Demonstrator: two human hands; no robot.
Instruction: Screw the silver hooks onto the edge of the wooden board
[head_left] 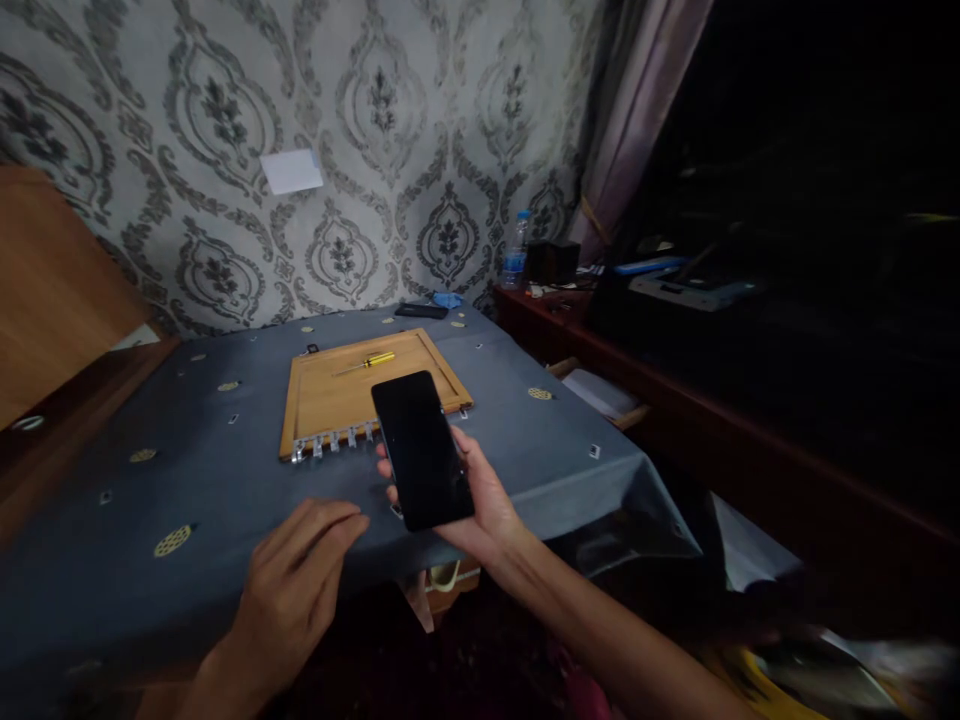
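My right hand [480, 495] is wrapped round a black smartphone [421, 450], its dark screen facing up at me. The phone is raised above the front edge of the table and covers the near right part of a wooden cabinet door [322, 390]. To the left of the phone, my left hand [296, 565] hovers with its fingers bent and pressed together, and nothing shows in them. On the door lies a screwdriver [379, 359] with a yellow and black handle. Several shiny metal hinges [334, 440] stand in a row along the door's near edge.
A blue patterned cloth [225, 490] covers the table. At its far edge lie a dark flat object [421, 310] and a blue crumpled item [448, 299]. To the right are a water bottle [514, 262] and an open drawer [600, 392]. A wooden panel [60, 300] rises at left.
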